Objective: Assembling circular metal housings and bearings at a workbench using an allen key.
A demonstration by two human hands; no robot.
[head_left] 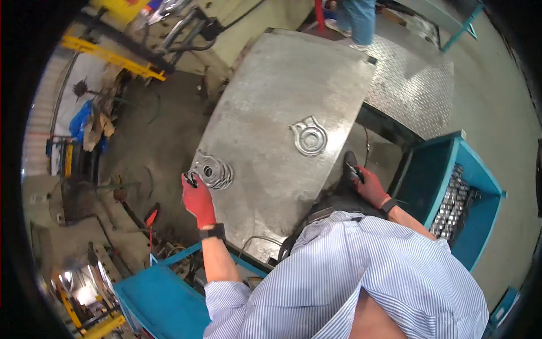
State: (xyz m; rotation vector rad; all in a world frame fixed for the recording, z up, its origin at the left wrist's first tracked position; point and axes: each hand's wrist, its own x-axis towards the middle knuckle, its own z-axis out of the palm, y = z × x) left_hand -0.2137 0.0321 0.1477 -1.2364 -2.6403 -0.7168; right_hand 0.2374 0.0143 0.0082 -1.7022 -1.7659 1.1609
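Note:
My left hand (199,204), in a red glove with dark fingertips, is at the left edge of a small stack of round stamped metal plates (221,174). Its fingers are closed on the rim of a plate there. A single plate (311,139) of the same kind, with a ringed centre and a flared tab, lies apart near the table's right edge. My right hand (372,189), also red-gloved, hangs beyond that edge with curled fingers. A small, thin item shows at its fingertips, too small to name.
The grey metal table (265,118) stretches ahead of me. To my right stands a teal bin (477,186) with many shiny metal parts. Another teal bin (164,299) is at lower left. A person's legs (357,22) show beyond the far edge, by a tread-plate floor (418,79).

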